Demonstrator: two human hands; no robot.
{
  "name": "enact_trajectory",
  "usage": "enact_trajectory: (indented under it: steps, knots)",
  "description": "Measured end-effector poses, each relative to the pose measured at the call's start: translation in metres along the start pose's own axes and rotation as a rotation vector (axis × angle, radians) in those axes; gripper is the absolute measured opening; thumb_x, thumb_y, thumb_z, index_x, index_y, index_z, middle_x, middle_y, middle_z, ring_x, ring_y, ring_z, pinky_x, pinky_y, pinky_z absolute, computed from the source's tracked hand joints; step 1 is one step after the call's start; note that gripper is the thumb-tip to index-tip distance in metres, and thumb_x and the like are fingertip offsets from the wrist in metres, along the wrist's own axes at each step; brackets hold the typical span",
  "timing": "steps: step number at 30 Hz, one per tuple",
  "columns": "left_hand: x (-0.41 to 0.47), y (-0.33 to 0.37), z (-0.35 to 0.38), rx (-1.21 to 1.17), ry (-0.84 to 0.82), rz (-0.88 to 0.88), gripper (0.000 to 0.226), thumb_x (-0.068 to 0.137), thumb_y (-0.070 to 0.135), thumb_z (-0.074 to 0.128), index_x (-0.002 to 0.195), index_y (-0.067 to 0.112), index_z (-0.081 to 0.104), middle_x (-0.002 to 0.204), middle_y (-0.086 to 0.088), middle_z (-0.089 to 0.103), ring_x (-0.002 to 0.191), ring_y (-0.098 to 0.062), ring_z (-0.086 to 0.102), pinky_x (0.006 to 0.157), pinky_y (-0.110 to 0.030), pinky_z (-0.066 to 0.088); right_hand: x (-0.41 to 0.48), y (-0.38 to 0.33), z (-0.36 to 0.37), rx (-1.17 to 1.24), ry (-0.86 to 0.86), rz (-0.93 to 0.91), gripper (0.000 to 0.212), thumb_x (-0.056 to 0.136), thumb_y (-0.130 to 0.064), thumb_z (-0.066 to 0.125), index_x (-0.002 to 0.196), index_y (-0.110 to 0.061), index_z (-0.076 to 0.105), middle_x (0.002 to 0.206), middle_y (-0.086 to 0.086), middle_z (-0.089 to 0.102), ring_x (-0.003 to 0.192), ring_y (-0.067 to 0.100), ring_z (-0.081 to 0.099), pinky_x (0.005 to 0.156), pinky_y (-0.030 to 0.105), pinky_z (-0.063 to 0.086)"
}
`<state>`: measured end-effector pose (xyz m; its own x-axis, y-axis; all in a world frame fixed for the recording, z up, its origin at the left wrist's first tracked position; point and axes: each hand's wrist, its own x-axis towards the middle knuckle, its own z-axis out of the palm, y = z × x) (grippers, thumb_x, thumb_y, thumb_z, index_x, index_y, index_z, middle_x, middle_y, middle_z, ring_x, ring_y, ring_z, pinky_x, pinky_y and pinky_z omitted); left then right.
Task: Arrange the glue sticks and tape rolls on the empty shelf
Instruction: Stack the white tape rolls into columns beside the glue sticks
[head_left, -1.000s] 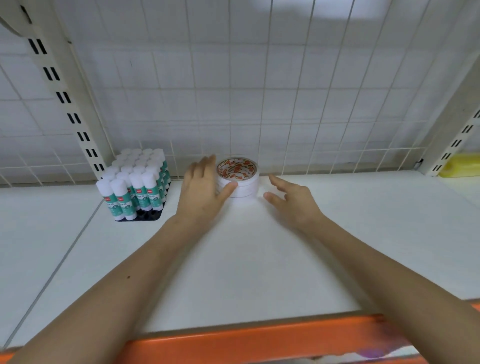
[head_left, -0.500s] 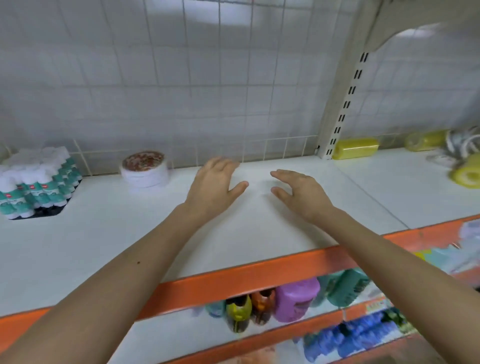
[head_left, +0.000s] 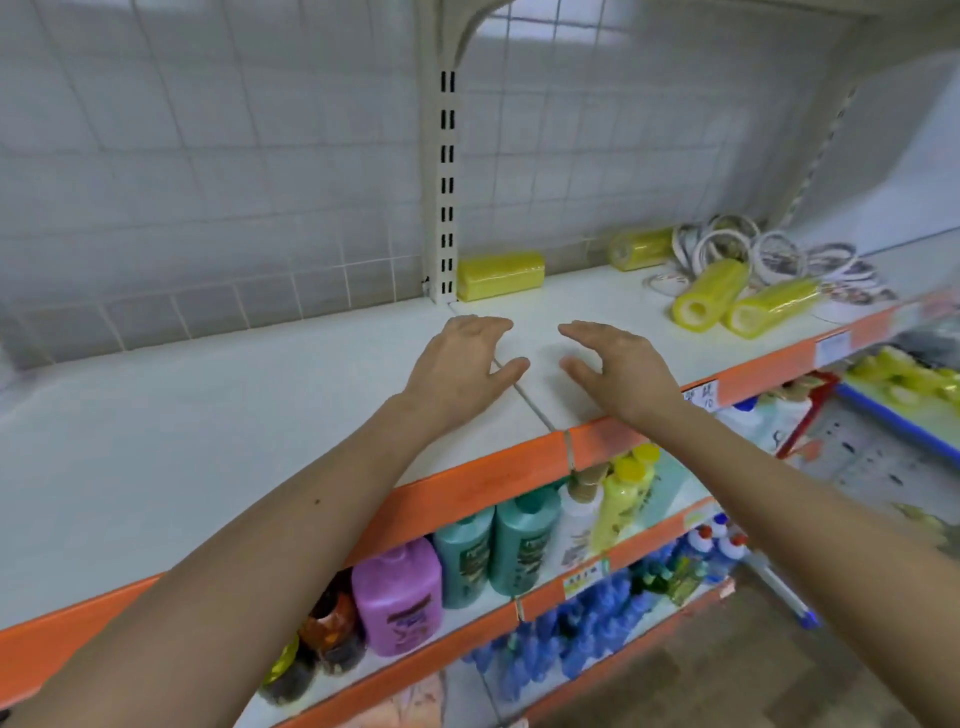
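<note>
Both hands have slid to the right along the shelf since a moment ago, and the glue sticks and the lone roll that stood to their left are now out of my view. My left hand (head_left: 462, 364) and my right hand (head_left: 618, 364) are side by side, a little apart, just above the white shelf (head_left: 208, 415). Both are loose and spread, with fingers a bit bent, and they hold nothing.

Past my left hand, at the back by the post (head_left: 445, 182), lies a yellow pack (head_left: 500, 275). Off to the right of my right hand, well apart from it, lie more yellow packs (head_left: 709, 302) and a heap of loose tape rolls (head_left: 727, 244). I think the yellow packs are wrapped tape too, but I cannot be sure.

So I think the job has only just begun. The heap on the right is still messy, so most of the tidying is left. My guess is that I am going for the next roll.

Below my hands, on the lower shelves, stand a purple bottle (head_left: 397, 597) and green bottles (head_left: 488, 551). They have labels, but the words are too blurry to read. Little tags (head_left: 831, 347) on the orange edge (head_left: 467, 483) have writing too, and I cannot read that either.
</note>
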<state>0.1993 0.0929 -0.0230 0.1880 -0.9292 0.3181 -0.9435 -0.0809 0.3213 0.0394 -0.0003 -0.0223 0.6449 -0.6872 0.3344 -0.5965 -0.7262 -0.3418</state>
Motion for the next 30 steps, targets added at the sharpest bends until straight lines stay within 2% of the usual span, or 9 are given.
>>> enact_trajectory:
  steps: [4, 12, 15, 19, 24, 27, 30]
  knots:
    - [0.054, 0.03, 0.026, -0.032, -0.031, 0.04, 0.053, 0.092, 0.042, 0.046, 0.138, 0.016, 0.039, 0.144, 0.0, 0.041, 0.136, -0.019, 0.028, 0.109, -0.031, 0.026, 0.011, 0.052, -0.013, 0.007, 0.029, 0.067, 0.041, 0.091, -0.025, 0.053, 0.131, -0.022, 0.048, 0.141, 0.001, 0.044, 0.131, 0.017, 0.04, 0.108, 0.03, 0.032]
    - [0.182, 0.089, 0.073, -0.103, -0.04, 0.133, 0.051, 0.092, 0.04, 0.048, 0.136, 0.015, 0.041, 0.142, -0.003, 0.044, 0.133, -0.022, 0.033, 0.104, -0.031, 0.032, 0.063, 0.157, -0.061, -0.086, 0.131, 0.114, 0.04, 0.091, -0.024, 0.052, 0.13, -0.019, 0.049, 0.138, 0.001, 0.049, 0.127, 0.018, 0.044, 0.099, 0.026, 0.034]
    - [0.225, 0.113, 0.087, -0.133, -0.057, 0.18, 0.051, 0.091, 0.042, 0.05, 0.133, 0.013, 0.045, 0.137, -0.007, 0.049, 0.129, -0.025, 0.04, 0.102, -0.035, 0.036, 0.08, 0.191, -0.082, -0.088, 0.195, 0.165, 0.04, 0.09, -0.023, 0.053, 0.13, -0.018, 0.05, 0.136, 0.002, 0.05, 0.124, 0.021, 0.048, 0.097, 0.029, 0.036]
    - [0.27, 0.139, 0.111, -0.138, -0.068, 0.226, 0.056, 0.085, 0.05, 0.05, 0.127, 0.014, 0.052, 0.128, -0.008, 0.058, 0.12, -0.025, 0.05, 0.097, -0.036, 0.042, 0.091, 0.237, -0.096, -0.065, 0.186, 0.206, 0.038, 0.09, -0.021, 0.054, 0.127, -0.017, 0.052, 0.133, 0.004, 0.053, 0.121, 0.022, 0.049, 0.098, 0.029, 0.036]
    - [0.316, 0.17, 0.135, -0.108, -0.034, 0.2, 0.058, 0.078, 0.051, 0.043, 0.12, 0.013, 0.056, 0.117, -0.011, 0.062, 0.108, -0.029, 0.056, 0.089, -0.037, 0.044, 0.112, 0.302, -0.106, -0.051, 0.171, 0.214, 0.038, 0.089, -0.02, 0.055, 0.127, -0.014, 0.053, 0.134, 0.006, 0.052, 0.124, 0.021, 0.048, 0.1, 0.026, 0.033]
    - [0.341, 0.182, 0.151, -0.061, -0.036, 0.138, 0.049, 0.087, 0.039, 0.054, 0.127, 0.012, 0.049, 0.125, -0.013, 0.057, 0.116, -0.031, 0.052, 0.095, -0.036, 0.041, 0.131, 0.339, -0.109, -0.034, 0.118, 0.204, 0.034, 0.09, -0.018, 0.052, 0.123, -0.009, 0.055, 0.131, 0.011, 0.054, 0.118, 0.025, 0.05, 0.095, 0.026, 0.034]
    - [0.359, 0.193, 0.162, -0.018, -0.044, 0.081, 0.048, 0.087, 0.03, 0.057, 0.13, 0.012, 0.047, 0.128, -0.015, 0.055, 0.117, -0.03, 0.051, 0.095, -0.032, 0.038, 0.147, 0.373, -0.114, -0.023, 0.077, 0.178, 0.038, 0.089, -0.017, 0.052, 0.127, -0.016, 0.052, 0.133, 0.006, 0.052, 0.119, 0.023, 0.049, 0.097, 0.028, 0.036]
